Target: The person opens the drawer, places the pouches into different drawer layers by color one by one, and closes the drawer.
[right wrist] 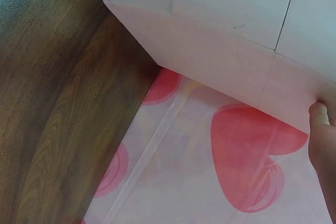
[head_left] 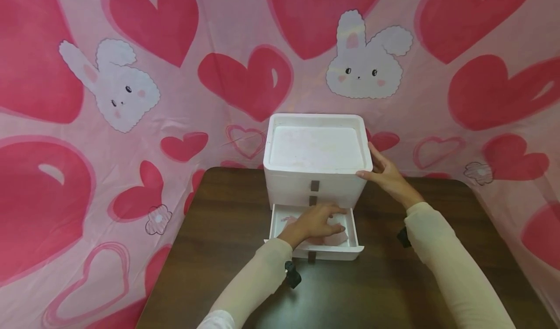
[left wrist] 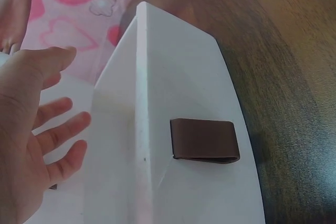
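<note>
A white three-drawer chest [head_left: 316, 173] stands at the back of a dark wooden table [head_left: 227, 251]. Its bottom drawer [head_left: 315, 251] is pulled out, with a brown tab handle [left wrist: 205, 140] on its front. My left hand [head_left: 317, 220] reaches into that drawer, fingers spread flat over something pink and white lying inside; in the left wrist view the left hand [left wrist: 37, 140] is open with straight fingers. My right hand [head_left: 385, 173] rests against the chest's upper right edge, and the right wrist view shows its thumb [right wrist: 321, 129] pressed to the chest's white side [right wrist: 236, 51].
A pink cloth with red hearts and white bunnies [head_left: 131, 100] hangs behind and around the table. The table's wood [right wrist: 58, 103] runs out to the right of the chest, and the front half lies between my two sleeves.
</note>
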`<state>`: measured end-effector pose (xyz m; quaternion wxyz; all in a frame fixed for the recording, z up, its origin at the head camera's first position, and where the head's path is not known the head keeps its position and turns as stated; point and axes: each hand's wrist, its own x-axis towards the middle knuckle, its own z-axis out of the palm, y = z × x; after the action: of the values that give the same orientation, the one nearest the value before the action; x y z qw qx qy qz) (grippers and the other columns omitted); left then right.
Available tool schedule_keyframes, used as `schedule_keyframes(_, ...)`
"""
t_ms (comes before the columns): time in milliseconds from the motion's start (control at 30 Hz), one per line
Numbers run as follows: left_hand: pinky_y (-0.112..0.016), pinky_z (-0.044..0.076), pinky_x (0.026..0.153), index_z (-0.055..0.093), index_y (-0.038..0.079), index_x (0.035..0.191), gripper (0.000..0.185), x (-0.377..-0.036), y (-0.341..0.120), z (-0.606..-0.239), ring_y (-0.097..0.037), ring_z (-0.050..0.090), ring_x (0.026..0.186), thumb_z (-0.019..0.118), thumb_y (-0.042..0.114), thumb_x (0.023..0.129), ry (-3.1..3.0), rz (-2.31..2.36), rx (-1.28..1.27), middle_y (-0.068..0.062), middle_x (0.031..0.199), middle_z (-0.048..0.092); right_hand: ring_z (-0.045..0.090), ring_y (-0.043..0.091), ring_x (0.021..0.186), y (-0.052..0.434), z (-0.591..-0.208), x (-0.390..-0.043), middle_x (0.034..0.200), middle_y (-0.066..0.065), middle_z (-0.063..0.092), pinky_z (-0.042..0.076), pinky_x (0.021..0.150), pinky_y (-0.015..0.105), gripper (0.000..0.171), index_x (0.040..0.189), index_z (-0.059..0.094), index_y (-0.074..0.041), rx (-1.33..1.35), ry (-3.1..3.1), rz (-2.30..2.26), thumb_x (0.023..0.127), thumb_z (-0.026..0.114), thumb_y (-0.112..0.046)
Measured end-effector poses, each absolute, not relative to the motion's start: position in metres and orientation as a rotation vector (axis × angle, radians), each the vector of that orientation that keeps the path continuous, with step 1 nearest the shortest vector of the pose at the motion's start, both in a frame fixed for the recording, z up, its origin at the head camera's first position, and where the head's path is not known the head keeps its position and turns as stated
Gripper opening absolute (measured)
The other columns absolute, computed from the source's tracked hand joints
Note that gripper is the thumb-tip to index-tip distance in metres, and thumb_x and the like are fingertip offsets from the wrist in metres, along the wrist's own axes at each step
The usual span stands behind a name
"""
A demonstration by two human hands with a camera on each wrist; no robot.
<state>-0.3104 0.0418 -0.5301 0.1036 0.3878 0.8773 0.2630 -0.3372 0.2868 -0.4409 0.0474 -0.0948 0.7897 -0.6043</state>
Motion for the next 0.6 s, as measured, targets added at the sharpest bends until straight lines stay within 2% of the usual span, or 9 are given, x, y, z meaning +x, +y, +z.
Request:
schedule_keyframes(67,-0.031,0.054,0.103,0.063,0.023,0.14,0.047,-0.3101,0.0413,-0.5286,-0.019,0.063,0.123,0.067,0.039,0.096,2.597,0.767,1.148,0.004,0.139,0.065,0.015,0.041,0.158,0.2861,-0.4409,-0.3373,0.174,0.009,0.005,0.037,0.115,0.031,0.097,0.165,0.004,-0.026,-0.293,2.41,-1.849,0.095,0.07,-0.008)
schedule_keyframes(200,-0.029,0.056,0.099,0.064,0.023,0.139,0.047,-0.3097,0.0408,-0.5274,-0.017,0.064,0.12,0.068,0.04,0.096,2.596,0.769,1.147,0.004,0.138,0.065,0.015,0.042,0.157,0.2846,-0.4414,-0.3379,0.174,0.012,0.004,0.045,0.104,0.013,0.098,0.165,0.005,-0.024,-0.31,2.378,-1.892,0.094,0.07,-0.006)
schedule_keyframes(300,-0.026,0.057,0.093,0.063,0.022,0.139,0.048,-0.3089,0.0395,-0.5264,-0.018,0.067,0.116,0.068,0.04,0.096,2.575,0.79,1.138,0.001,0.137,0.066,0.016,0.043,0.156,0.2844,-0.4414,-0.3379,0.174,0.012,0.004,0.046,0.1,0.009,0.098,0.165,0.005,-0.024,-0.309,2.366,-1.903,0.094,0.07,-0.006)
schedule_keyframes(367,-0.024,0.058,0.087,0.063,0.022,0.139,0.048,-0.3081,0.0383,-0.5259,-0.019,0.069,0.113,0.069,0.039,0.095,2.556,0.812,1.129,-0.001,0.135,0.067,0.016,0.042,0.157,0.2847,-0.441,-0.3376,0.174,0.011,0.004,0.045,0.104,0.013,0.097,0.165,0.005,-0.025,-0.298,2.369,-1.895,0.094,0.07,-0.007)
schedule_keyframes(467,-0.02,0.058,0.081,0.064,0.02,0.138,0.046,-0.3073,0.0362,-0.5255,-0.019,0.071,0.109,0.069,0.037,0.096,2.547,0.832,1.141,-0.001,0.133,0.069,0.016,0.041,0.157,0.2855,-0.44,-0.3368,0.174,0.009,0.004,0.04,0.111,0.027,0.097,0.164,0.003,-0.027,-0.28,2.391,-1.856,0.095,0.069,-0.009)
schedule_keyframes(600,-0.016,0.056,0.08,0.067,0.018,0.134,0.04,-0.3067,0.0343,-0.5262,-0.014,0.071,0.104,0.067,0.034,0.097,2.56,0.825,1.197,0.001,0.129,0.072,0.014,0.042,0.158,0.2858,-0.4393,-0.3369,0.174,0.008,0.003,0.033,0.113,0.043,0.097,0.164,0.002,-0.03,-0.27,2.411,-1.825,0.096,0.069,-0.011)
